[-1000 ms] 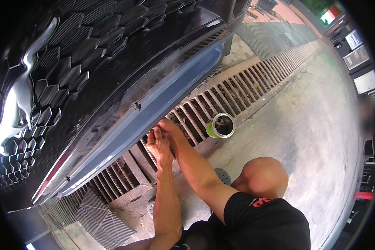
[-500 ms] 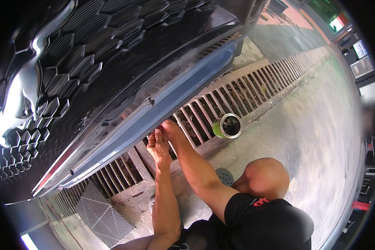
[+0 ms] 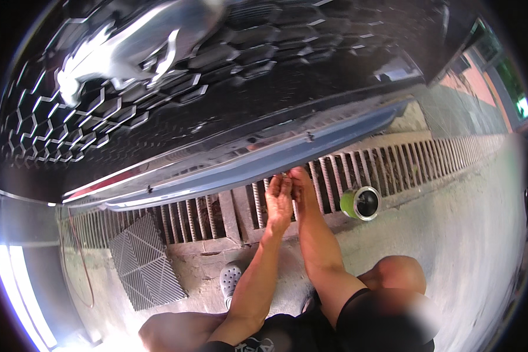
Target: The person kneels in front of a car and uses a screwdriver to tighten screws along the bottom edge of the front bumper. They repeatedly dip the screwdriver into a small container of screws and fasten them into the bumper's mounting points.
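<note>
Below the front of a black car, a long grey-blue lip runs along the bumper's lower edge. My left hand and my right hand meet close to the lip's lower edge, above a floor grate. The fingers of both hands are bent and pinched together, with the fingertips side by side. A tiny pale spot shows between them, too small to name. Whether the fingertips touch the lip, I cannot tell.
A green open can with dark contents stands right of my hands by the grate. A grey ribbed floor tile lies left. The grille with a silver horse emblem rises above.
The view has turned, so the bumper lies more level and the can appears farther right and lower. My hands stay together by the lip, fingers still pinched.
</note>
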`<state>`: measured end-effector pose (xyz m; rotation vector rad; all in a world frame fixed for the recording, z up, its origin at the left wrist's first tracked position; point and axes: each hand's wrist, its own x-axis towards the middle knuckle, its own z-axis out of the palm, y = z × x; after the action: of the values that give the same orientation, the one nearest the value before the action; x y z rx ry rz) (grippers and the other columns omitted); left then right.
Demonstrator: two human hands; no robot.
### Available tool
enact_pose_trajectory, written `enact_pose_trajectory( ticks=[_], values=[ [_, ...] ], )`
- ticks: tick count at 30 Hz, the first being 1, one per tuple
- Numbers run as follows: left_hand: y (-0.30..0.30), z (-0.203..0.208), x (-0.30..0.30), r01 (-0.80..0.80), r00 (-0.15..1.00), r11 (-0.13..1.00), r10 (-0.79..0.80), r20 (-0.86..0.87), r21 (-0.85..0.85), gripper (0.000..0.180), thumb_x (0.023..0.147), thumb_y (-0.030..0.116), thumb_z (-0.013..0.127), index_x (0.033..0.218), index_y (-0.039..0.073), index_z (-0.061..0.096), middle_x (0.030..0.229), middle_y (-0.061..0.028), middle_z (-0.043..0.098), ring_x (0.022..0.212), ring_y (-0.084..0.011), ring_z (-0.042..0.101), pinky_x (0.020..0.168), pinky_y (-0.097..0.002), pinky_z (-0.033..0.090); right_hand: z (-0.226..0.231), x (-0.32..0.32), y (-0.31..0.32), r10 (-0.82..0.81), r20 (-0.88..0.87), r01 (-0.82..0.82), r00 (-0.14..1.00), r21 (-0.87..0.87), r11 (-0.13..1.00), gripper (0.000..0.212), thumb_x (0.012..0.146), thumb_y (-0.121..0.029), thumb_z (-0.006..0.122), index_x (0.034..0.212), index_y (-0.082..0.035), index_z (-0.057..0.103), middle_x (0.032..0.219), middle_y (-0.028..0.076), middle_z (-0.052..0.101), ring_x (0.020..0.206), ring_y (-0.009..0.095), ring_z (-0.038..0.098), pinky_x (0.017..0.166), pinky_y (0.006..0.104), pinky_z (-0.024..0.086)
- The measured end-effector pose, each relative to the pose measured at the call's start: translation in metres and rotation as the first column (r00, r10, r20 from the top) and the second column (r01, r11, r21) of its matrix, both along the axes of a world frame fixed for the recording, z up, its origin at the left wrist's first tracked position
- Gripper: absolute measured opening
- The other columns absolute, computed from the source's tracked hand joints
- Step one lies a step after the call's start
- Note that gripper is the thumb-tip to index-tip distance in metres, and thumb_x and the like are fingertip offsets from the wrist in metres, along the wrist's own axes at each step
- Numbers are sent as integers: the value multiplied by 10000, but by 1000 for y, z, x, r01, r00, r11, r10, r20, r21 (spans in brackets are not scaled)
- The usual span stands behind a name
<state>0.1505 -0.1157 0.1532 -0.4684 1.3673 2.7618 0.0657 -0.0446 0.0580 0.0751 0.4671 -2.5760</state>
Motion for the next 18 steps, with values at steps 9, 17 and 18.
enact_pose_trajectory(
  ticks=[9,17,18],
  values=[
    [-11,-16,2,-30,995,999,31,-98,13,99,1056,199,594,1056,105,564,801,-4,635,598,-89,536,522,-256,452,1,4,4,9,1,-9,1000,64,998,366,1038,-324,575,1214,-8,628,1141,99,697,1029,216,675,888,362,582],
    [-12,-23,8,-57,996,998,56,-68,-21,109,1054,199,598,1048,117,527,804,-9,633,606,-82,537,525,-255,455,4,17,-1,3,16,-5,1000,91,996,358,1037,-312,578,1214,-5,628,1144,98,696,1031,215,674,893,361,580],
    [-9,-18,8,-32,995,999,30,-91,-24,114,1058,195,589,1039,113,512,791,-6,619,598,-82,534,519,-248,450,2,18,3,-7,20,5,1000,98,995,357,1037,-311,579,1214,-5,628,1144,98,696,1031,215,674,894,361,580]
  ],
)
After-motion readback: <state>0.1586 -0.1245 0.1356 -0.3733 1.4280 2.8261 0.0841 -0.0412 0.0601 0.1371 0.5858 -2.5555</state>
